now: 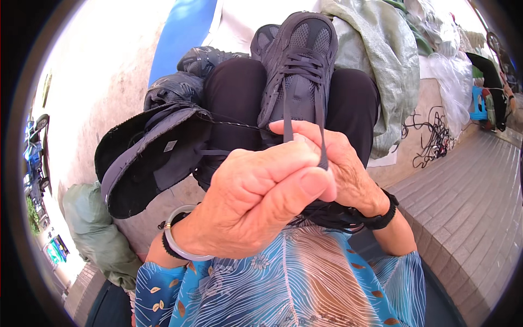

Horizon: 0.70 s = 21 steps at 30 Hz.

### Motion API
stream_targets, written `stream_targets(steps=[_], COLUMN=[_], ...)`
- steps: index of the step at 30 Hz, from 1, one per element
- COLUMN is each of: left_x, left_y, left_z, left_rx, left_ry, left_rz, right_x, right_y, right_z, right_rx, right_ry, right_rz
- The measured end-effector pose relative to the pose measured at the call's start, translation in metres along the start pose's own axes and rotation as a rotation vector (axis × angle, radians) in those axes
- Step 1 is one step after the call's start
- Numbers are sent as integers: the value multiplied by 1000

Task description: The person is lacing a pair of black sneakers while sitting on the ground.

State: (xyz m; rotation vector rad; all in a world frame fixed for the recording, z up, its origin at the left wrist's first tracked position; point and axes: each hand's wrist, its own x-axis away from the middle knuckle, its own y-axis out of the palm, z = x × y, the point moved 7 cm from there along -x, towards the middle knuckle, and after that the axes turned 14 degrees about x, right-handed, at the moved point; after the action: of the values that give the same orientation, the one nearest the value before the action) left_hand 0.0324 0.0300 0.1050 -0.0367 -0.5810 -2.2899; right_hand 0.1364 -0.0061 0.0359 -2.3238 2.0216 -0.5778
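Observation:
A dark grey shoe [300, 65] rests toe-away between my knees, laced across its upper part. Both ends of its flat grey shoelace [320, 117] run down from the shoe toward me. My left hand [256, 196] is closed, its thumb and curled fingers pinching the lace where the ends come together. Behind it, my right hand [348, 169] is also closed around the lace, its fingers partly hidden by the left. The exact grip between the two hands is covered. An unfinished shoe upper [158, 158] with black lining lies beside my left knee.
More dark shoes [199, 61] are piled beyond my left knee. A pale green woven sack [381, 65] stands right, with a tangle of dark cords [436, 136] on the ground beyond. A paved step [463, 191] runs along the right; a stuffed green bag [95, 229] sits left.

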Motion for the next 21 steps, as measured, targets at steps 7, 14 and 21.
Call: stream_targets(steps=[7,14,21], left_x=[-15,5,42], left_y=[-13,-41,-111], left_z=[15,8,56], left_rx=[-40,-109,302], left_ry=[115,-164,315], left_rz=[18,-133,116], right_x=[-22,-33,-13], right_y=[5,27,-15], right_z=[-8,6,28], right_rx=[-575,-992,-948], right_ry=[157,218,151], right_rz=[-106,-81,52])
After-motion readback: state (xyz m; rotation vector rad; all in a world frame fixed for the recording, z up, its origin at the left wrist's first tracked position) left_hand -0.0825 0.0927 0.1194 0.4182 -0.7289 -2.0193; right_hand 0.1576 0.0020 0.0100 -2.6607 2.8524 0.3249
